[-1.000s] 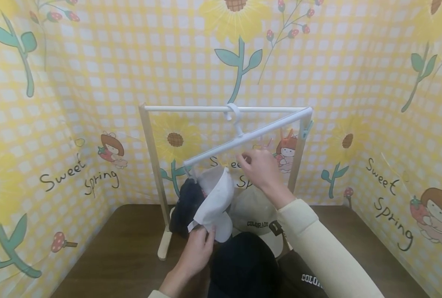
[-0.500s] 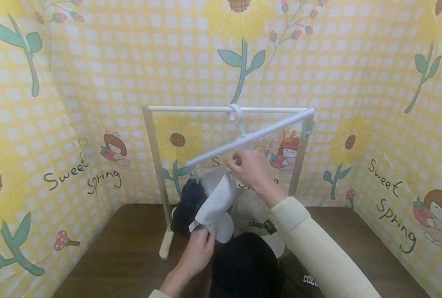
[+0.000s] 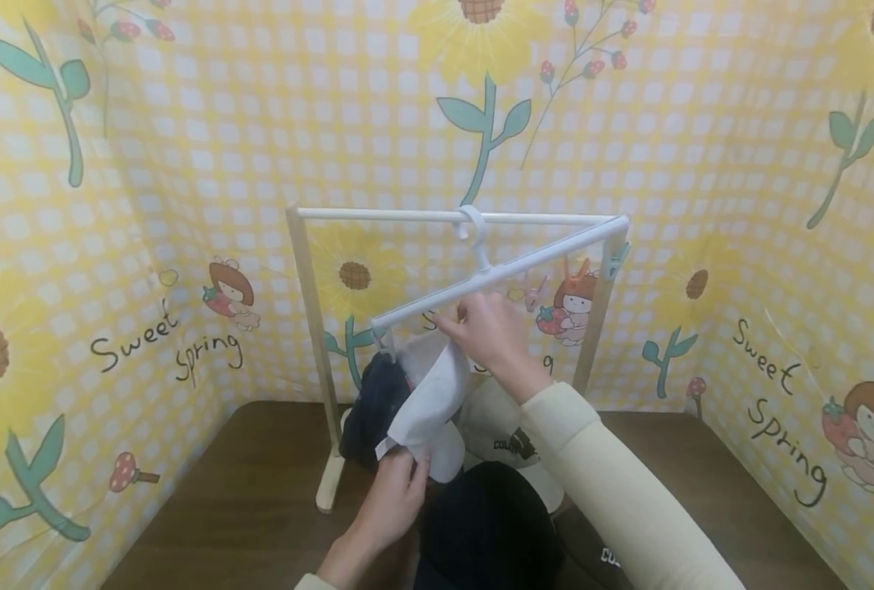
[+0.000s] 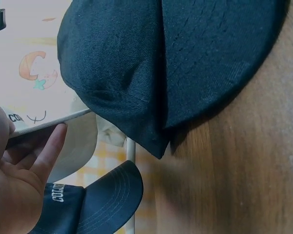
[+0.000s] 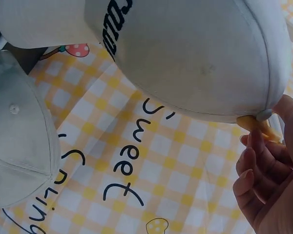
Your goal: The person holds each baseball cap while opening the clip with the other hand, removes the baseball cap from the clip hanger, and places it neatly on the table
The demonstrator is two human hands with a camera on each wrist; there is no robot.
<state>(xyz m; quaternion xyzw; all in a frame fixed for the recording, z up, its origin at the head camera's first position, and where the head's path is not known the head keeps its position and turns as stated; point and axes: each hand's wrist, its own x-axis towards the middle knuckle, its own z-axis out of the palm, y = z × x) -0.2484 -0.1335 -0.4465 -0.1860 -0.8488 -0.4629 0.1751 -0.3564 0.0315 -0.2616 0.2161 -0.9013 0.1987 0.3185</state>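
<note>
A white cap [image 3: 429,393] hangs tilted below the left part of the white hanger [image 3: 495,270], which slopes down to the left. My left hand [image 3: 396,492] grips the cap's lower edge near its brim; in the left wrist view thumb and fingers [image 4: 51,151] lie on either side of that edge. At the cap's crown my right hand [image 3: 491,332] pinches a yellow clip [image 5: 259,126], best seen in the right wrist view, where the clip sits at the cap's top button. A dark navy cap [image 3: 370,410] hangs beside the white one, under the hanger's low end.
A wooden rack [image 3: 307,328] carries the hanger on its top rail. Pink, orange and green clips [image 3: 615,260] hang toward the hanger's right end. On the brown table [image 3: 223,475] stand a beige cap [image 3: 488,418], a black cap [image 3: 488,524] and a dark lettered cap [image 3: 591,541].
My right hand has moved left beneath the hanger, from apart to the clip at the white cap's crown. The left hand keeps its grip on the cap. The head view has shifted slightly.
</note>
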